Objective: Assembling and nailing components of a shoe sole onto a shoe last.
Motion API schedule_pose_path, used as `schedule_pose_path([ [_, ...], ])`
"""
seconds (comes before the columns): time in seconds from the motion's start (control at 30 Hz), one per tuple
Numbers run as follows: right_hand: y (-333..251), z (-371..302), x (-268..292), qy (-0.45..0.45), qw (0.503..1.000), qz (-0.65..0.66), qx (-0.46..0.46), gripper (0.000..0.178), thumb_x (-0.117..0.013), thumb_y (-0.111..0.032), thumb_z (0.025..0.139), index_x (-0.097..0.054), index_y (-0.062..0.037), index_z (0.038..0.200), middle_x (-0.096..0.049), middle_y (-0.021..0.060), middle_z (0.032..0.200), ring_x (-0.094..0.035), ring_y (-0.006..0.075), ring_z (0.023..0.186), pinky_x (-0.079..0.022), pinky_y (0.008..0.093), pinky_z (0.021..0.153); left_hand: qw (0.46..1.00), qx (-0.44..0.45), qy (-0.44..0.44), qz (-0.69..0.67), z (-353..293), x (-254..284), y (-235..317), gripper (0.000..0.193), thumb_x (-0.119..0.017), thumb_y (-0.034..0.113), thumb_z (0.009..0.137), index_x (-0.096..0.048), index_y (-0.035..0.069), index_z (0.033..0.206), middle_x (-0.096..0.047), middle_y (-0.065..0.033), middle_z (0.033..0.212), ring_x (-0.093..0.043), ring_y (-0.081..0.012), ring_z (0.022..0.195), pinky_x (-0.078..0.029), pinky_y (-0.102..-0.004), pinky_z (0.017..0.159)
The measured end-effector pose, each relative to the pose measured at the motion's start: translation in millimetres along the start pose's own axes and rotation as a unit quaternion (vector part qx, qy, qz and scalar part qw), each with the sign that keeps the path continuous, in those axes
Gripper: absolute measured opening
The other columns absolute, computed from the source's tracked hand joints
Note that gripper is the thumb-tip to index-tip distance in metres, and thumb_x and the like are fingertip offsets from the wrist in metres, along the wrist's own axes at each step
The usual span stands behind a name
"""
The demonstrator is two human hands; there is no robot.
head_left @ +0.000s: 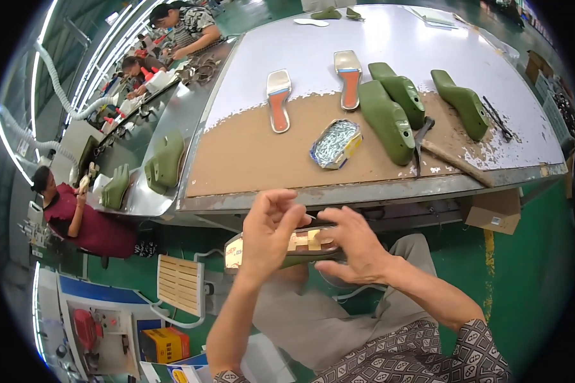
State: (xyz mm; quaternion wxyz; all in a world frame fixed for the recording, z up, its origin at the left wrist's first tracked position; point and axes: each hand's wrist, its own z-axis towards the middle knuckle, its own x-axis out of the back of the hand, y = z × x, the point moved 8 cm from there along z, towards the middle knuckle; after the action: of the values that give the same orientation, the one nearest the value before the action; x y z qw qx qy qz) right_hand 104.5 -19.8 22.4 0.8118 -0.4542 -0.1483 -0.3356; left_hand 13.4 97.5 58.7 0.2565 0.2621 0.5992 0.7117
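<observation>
Across my lap lies a shoe last (303,258), its sole face up with an insole (302,240) bearing yellowish patches. My left hand (268,233) is above it, with thumb and fingers drawn together in a pinch. A small pale sliver shows beside those fingertips; I cannot make out what it is. At the other end of the last is my right hand (356,246), thumb and fingers apart. Whether it touches the last is hard to see. Ahead on the table stands an open box of small metal nails (337,144).
The worktable (236,163) carries green shoe lasts (385,118), orange-and-silver insoles (279,105), a hammer (457,163) and pincers (420,143). A metal bench (179,105) with more lasts runs along the left. A person in dark red (86,217) sits there. A slatted chair (180,288) stands left.
</observation>
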Motion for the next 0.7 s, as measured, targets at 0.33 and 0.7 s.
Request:
schedule_pose_path([
  [0.33,-15.7,18.6,18.7,0.114,0.974,0.188,-0.061,0.007,-0.060,-0.010,0.091,-0.058,-0.0040,0.093,-0.060,0.0079,0.089,-0.056,0.0272,0.086,-0.043,0.0377,0.080,0.999,-0.041,-0.025,-0.012,-32.8,-13.4,16.8,0.022,-0.063,0.003,0.091,-0.057,-0.002,0.111,-0.062,-0.0071,0.096,-0.061,-0.0122,0.087,-0.051,-0.0257,0.079],
  [0.7,9.8,0.1,78.4,0.098,0.989,-0.100,-0.045,0.022,-0.065,-0.023,0.088,-0.060,-0.0051,0.100,-0.062,0.0141,0.100,-0.058,0.0335,0.096,-0.045,0.0421,0.086,0.997,0.043,0.014,-0.069,-35.1,-3.8,2.1,0.002,-0.064,0.003,0.089,-0.064,0.001,0.088,-0.066,-0.0096,0.100,-0.063,-0.0179,0.091,-0.051,-0.0320,0.082],
])
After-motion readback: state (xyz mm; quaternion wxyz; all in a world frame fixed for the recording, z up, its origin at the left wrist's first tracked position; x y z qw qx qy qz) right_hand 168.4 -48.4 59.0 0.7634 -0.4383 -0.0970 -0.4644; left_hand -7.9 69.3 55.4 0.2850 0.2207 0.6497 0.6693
